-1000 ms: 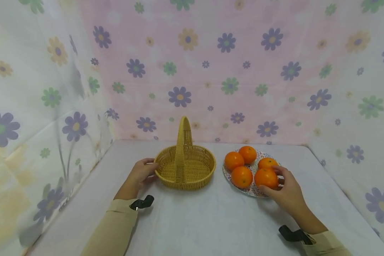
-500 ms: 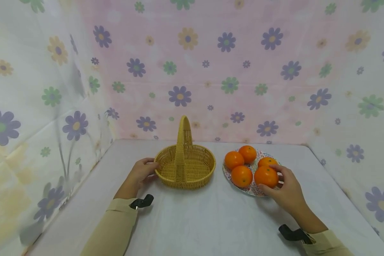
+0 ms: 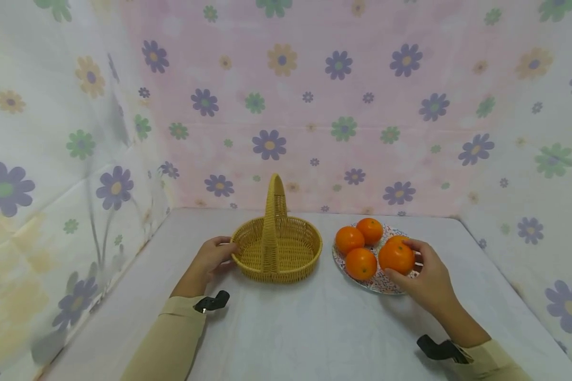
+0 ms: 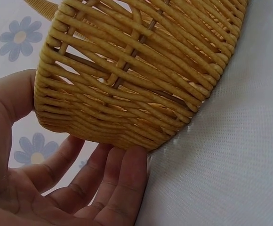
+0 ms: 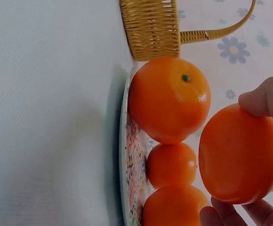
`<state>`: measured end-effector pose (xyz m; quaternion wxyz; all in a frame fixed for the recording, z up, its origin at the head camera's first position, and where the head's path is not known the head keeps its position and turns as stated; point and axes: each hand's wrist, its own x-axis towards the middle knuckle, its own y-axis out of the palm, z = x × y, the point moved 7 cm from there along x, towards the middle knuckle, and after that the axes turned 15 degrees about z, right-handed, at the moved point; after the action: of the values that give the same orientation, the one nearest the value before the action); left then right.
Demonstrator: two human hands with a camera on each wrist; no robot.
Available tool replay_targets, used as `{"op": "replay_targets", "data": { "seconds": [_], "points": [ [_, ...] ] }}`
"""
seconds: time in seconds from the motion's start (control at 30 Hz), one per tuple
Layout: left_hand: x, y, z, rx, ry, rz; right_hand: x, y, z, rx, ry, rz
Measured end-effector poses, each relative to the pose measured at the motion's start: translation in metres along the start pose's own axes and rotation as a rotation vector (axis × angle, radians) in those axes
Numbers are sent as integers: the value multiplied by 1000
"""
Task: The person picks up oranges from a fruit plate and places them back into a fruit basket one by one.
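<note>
My left hand point(image 3: 213, 255) grips the unfilled wicker basket point(image 3: 293, 262), my right hand point(image 3: 429, 278) a raised orange point(image 3: 395, 258), four others point(image 3: 361, 264) left on the plate point(image 3: 382, 284).

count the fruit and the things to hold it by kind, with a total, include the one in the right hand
Oranges: 5, including the one in the right hand
Basket: 1
Plate: 1
Total: 7
</note>
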<state>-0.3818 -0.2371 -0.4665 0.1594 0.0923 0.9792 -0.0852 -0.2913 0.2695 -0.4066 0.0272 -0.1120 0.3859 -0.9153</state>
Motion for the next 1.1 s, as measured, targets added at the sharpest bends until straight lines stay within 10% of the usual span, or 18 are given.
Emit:
{"op": "replay_targets", "data": {
  "seconds": [1.1],
  "points": [
    [-1, 0, 0, -6, 32, 36, 51, 10, 64, 104, -124, 19]
  ]
}}
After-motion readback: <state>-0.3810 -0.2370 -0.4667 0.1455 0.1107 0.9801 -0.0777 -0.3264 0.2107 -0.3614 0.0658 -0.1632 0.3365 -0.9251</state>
